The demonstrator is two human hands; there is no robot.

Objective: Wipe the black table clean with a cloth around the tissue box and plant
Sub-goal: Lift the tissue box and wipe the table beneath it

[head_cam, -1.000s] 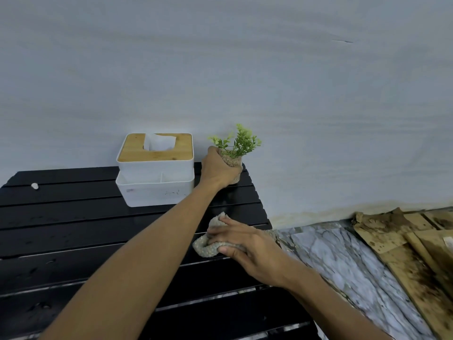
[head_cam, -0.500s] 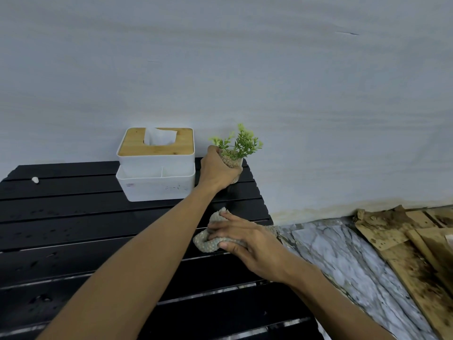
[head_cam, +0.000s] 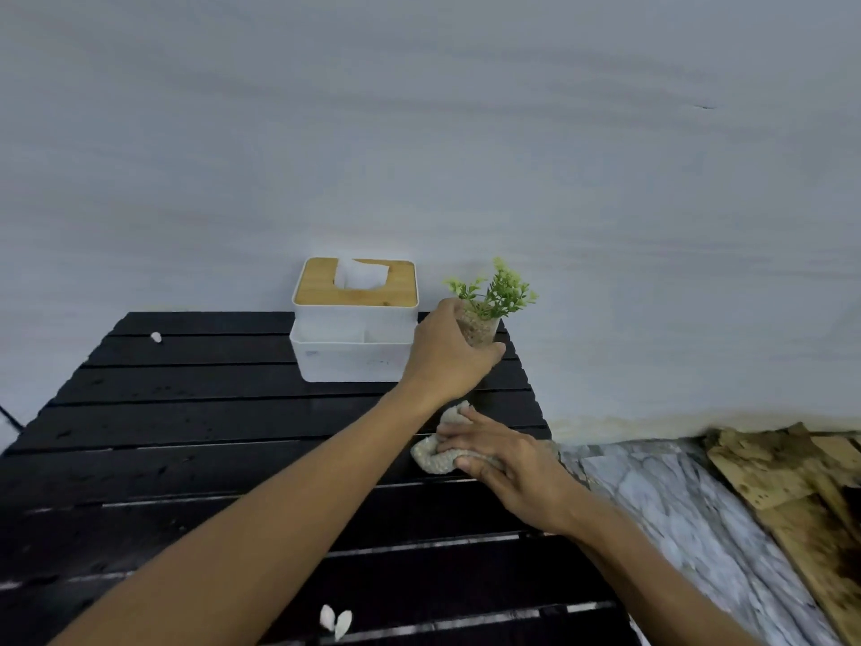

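Observation:
A black slatted table (head_cam: 195, 412) fills the lower left. At its back stands a white tissue box (head_cam: 354, 338) with a wooden lid and a tissue sticking out. Right of it, at the back right corner, is a small green plant (head_cam: 495, 296) in a speckled pot. My left hand (head_cam: 447, 354) is wrapped around that pot. My right hand (head_cam: 505, 463) presses a crumpled beige cloth (head_cam: 435, 456) onto the table near its right edge, in front of the plant.
A pale wall runs behind the table. One small white bit (head_cam: 155, 337) lies at the back left, and two white bits (head_cam: 335, 620) near the front. Marble-patterned floor (head_cam: 675, 505) and worn brown cardboard (head_cam: 792, 477) lie to the right.
The view has swung left, so table, box and plant sit further right in frame. My left hand stays on the pot and my right hand stays on the cloth near the right edge.

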